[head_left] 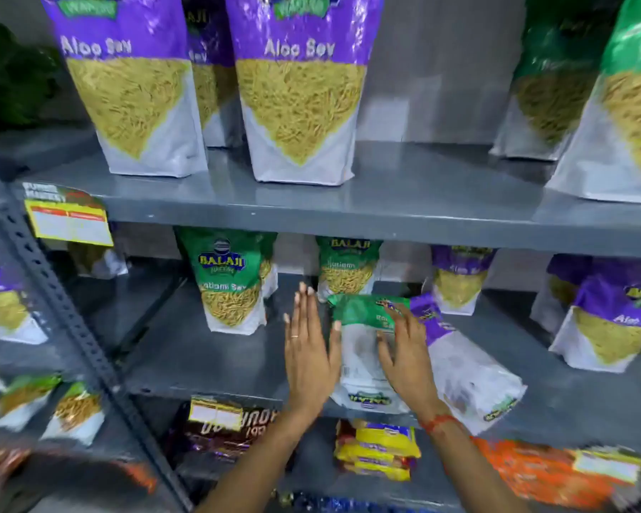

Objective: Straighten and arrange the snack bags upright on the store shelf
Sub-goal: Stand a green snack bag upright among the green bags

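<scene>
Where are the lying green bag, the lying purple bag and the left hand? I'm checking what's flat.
lying green bag [363, 349], head view, white back panel
lying purple bag [467, 372], head view, white middle
left hand [309, 346], head view, back of hand

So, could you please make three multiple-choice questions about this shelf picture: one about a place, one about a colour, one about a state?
1. Where do the fallen bags lie?
A. top shelf
B. middle shelf, front edge
C. floor

2. Which colour is the top of the fallen bag between the hands?
A. green
B. red
C. black

3. How is the left hand?
A. closed on a bag
B. open and flat, beside the bag
C. out of view

Answers:
1 B: the green-topped fallen bag and the purple-topped fallen bag lie flat at the middle shelf front.
2 A: its top shows green.
3 B: the left hand has straight fingers and holds nothing; the right hand rests on the bag.
</scene>
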`<state>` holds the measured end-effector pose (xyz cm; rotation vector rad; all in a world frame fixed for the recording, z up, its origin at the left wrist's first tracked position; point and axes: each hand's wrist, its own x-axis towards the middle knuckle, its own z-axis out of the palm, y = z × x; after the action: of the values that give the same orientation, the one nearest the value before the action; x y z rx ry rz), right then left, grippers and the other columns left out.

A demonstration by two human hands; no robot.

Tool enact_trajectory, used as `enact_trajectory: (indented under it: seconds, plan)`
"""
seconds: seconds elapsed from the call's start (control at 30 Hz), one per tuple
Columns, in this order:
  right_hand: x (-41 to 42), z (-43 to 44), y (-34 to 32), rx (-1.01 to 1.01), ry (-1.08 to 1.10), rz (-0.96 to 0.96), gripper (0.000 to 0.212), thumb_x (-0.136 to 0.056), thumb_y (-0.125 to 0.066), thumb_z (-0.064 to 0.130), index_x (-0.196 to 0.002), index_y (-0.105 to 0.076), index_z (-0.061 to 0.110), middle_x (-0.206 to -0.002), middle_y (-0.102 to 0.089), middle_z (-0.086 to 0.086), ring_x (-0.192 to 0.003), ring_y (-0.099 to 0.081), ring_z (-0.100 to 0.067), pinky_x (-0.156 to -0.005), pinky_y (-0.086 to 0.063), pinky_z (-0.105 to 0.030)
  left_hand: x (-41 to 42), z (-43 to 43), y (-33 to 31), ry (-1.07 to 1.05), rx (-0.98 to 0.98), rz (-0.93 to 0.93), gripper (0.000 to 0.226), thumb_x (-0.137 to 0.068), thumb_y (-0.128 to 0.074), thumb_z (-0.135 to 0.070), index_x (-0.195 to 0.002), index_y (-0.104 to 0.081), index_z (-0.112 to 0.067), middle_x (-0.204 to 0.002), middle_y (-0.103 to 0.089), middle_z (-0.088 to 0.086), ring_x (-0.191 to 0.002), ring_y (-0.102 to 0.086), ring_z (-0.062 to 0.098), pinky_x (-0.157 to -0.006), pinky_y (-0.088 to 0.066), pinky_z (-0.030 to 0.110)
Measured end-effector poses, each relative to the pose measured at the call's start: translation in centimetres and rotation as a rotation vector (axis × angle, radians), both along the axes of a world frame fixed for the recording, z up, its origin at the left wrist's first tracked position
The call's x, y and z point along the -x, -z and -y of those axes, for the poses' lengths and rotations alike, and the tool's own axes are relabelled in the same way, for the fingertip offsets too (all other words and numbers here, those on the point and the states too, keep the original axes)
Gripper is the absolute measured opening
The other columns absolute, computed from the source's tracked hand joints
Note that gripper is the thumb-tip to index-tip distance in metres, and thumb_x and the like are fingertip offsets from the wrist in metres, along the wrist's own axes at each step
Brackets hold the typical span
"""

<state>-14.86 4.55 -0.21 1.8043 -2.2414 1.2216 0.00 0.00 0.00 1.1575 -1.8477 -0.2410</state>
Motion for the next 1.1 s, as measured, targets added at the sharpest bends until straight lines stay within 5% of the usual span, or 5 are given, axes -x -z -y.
enact_trajectory:
  seconds: [0.17, 0.4, 0.7, 0.9, 1.1]
  plan:
    - [1.4, 0.5, 4.0, -0.464, 0.223, 0.191, 0.058, -0.091, -0.05, 0.041, -0.129, -0.042, -0.002, -0.133, -0.048, -0.027, -0.125, -0.042, -0.039, -0.104, -0.033, -0.041, 0.6, 3.5, 4.7, 0.164, -0.837, -0.035, 0.06, -0.094, -0.044, -0.04, -0.139, -0.034, -0.002, -0.138, -0.05, 0.022, -0.127, -0.047, 0.033, -0.103, -0.041, 0.039]
    - [2.3, 0.9, 3.5, -0.515, 0.195, 0.63, 0.041, -0.079, -0.061, 0.057, -0.069, -0.041, 0.022, -0.069, -0.05, 0.004, -0.076, -0.052, -0.022, -0.067, -0.038, -0.03, 0.7, 4.8, 4.7, 0.332, -1.298, -0.475, 0.023, -0.084, -0.066, -0.026, -0.094, -0.067, -0.006, -0.1, -0.069, 0.011, -0.066, -0.067, 0.011, -0.05, -0.051, 0.017]
    - [1.6, 2.5, 2.6, -0.073, -0.055, 0.837, 0.035, -0.076, -0.074, 0.032, -0.106, -0.063, 0.018, -0.104, -0.073, 0.001, -0.092, -0.069, -0.011, -0.077, -0.056, -0.027, -1.3, 7.1, 2.7, 0.494, -1.039, -0.688, 0.034, -0.076, -0.072, -0.006, -0.109, -0.064, -0.006, -0.108, -0.071, 0.013, -0.095, -0.068, 0.025, -0.085, -0.056, 0.039]
    - [2.2, 7.9, 3.3, -0.021, -0.161, 0.899, 0.042, -0.074, -0.071, -0.004, -0.109, -0.048, 0.002, -0.115, -0.062, -0.016, -0.099, -0.062, -0.018, -0.084, -0.054, -0.025, -1.3, 11.9, 2.4, 0.556, -0.887, -0.593, 0.042, -0.078, -0.065, 0.007, -0.116, -0.056, -0.008, -0.117, -0.064, 0.012, -0.091, -0.068, 0.006, -0.076, -0.056, 0.016]
    - [2.2, 9.0, 5.8, -0.101, -0.162, 0.878, 0.043, -0.076, -0.068, -0.007, -0.109, -0.047, 0.012, -0.118, -0.061, -0.018, -0.104, -0.058, -0.024, -0.093, -0.048, -0.041, -1.0, 11.3, 4.3, 0.383, -0.775, -0.571, 0.051, -0.08, -0.064, 0.005, -0.127, -0.045, 0.001, -0.126, -0.054, 0.01, -0.118, -0.054, 0.028, -0.085, -0.05, 0.01]
